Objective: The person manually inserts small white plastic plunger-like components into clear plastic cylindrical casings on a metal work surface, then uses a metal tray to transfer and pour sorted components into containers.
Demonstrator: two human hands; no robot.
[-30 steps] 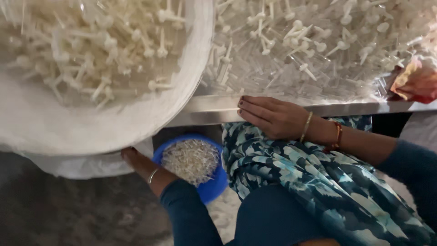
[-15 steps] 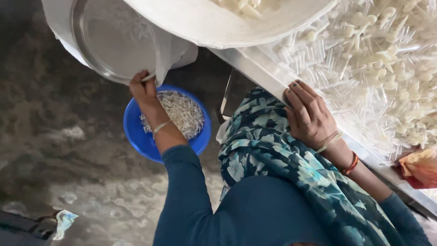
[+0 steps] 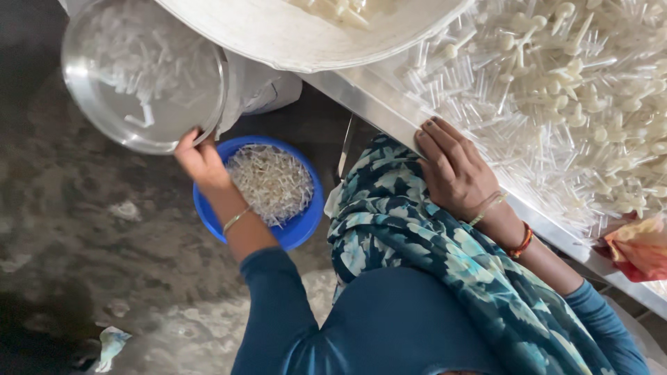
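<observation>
My left hand (image 3: 201,163) grips the lower rim of a round steel plate (image 3: 132,83) held over the floor at the upper left. A few clear plastic pieces lie in the plate. Just below my left hand a blue bowl (image 3: 306,226) sits on the floor, full of small white plastic sticks. My right hand (image 3: 455,173) lies flat on the edge of the metal table (image 3: 368,101), holding nothing. Beside it, a heap of clear tubes and white plastic pieces (image 3: 556,104) covers the table.
A large white basin (image 3: 306,38) holding more pieces overhangs the table edge at the top. A white sack (image 3: 260,87) hangs behind the plate. An orange-red cloth (image 3: 643,250) lies at the table's right end. The floor is rough grey concrete with a scrap (image 3: 111,344).
My left hand has moved left and away from the blue bowl with the steel plate, which now faces up. My right hand stays on the table edge.
</observation>
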